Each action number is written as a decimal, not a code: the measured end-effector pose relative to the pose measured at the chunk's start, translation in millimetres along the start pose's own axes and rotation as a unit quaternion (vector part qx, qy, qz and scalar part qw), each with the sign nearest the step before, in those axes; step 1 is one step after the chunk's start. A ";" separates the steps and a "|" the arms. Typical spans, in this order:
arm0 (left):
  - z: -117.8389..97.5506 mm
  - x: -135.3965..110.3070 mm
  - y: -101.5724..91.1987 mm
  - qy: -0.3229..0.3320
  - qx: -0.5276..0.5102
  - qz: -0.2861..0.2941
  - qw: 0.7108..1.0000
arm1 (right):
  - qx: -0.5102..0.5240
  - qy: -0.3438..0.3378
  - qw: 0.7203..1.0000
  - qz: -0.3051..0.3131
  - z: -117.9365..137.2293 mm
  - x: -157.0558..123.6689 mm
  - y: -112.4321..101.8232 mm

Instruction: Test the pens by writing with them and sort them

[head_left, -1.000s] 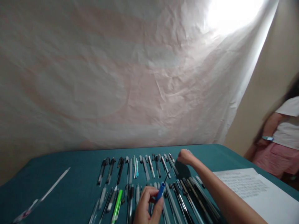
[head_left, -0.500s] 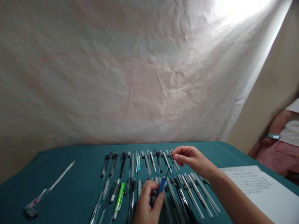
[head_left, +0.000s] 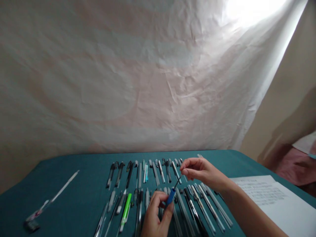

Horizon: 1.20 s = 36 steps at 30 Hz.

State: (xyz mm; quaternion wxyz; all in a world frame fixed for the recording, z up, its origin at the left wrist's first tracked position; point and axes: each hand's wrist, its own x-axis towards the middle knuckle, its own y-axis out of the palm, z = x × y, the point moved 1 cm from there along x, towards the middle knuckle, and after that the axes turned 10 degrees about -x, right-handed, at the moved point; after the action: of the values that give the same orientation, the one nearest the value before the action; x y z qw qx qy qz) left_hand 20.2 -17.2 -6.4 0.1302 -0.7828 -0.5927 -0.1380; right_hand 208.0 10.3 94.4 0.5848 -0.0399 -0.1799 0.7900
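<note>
My left hand (head_left: 156,214) is closed around a short blue tube (head_left: 170,198), perhaps a pen barrel, tilted up and away from me. A thin dark rod (head_left: 177,182), like a pen refill, sticks out of its upper end. The rod's far end is pinched between the thumb and fingers of my right hand (head_left: 198,171), which hangs over the right end of the back row of pens (head_left: 155,173). How deep the rod sits in the tube is hidden. Beneath my left hand lies the front row of pens (head_left: 184,210), partly covered by it.
A bright green pen (head_left: 125,212) lies left of my left hand. Apart from the rows, a long thin clear-and-white item (head_left: 53,199) lies at the left. Written-on paper sheets (head_left: 261,194) cover the right side. A person (head_left: 293,163) stands beyond the table's right edge.
My right hand has dropped slightly toward the blue tube, so less of the rod shows. My left hand holds still. The person at the right has shifted partly out of view.
</note>
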 end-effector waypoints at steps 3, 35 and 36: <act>1.2 0.2 0.5 0.000 -0.001 0.006 1.000 | -0.009 0.000 1.000 0.001 2.1 -1.1 1.6; 3.4 -0.7 1.0 0.031 -0.003 -0.024 0.999 | -0.435 0.246 0.855 -0.139 -128.7 75.5 -50.0; 3.2 -0.7 1.0 0.032 -0.003 -0.024 0.999 | -0.435 0.255 0.852 -0.138 -130.7 77.4 -49.4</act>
State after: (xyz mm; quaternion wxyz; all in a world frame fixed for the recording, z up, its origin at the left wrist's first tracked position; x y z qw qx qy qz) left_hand 21.1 -16.9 -9.7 0.1430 -0.7638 -0.6067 -0.1678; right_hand 264.5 126.4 0.3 0.6357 -0.4655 -0.3534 0.5042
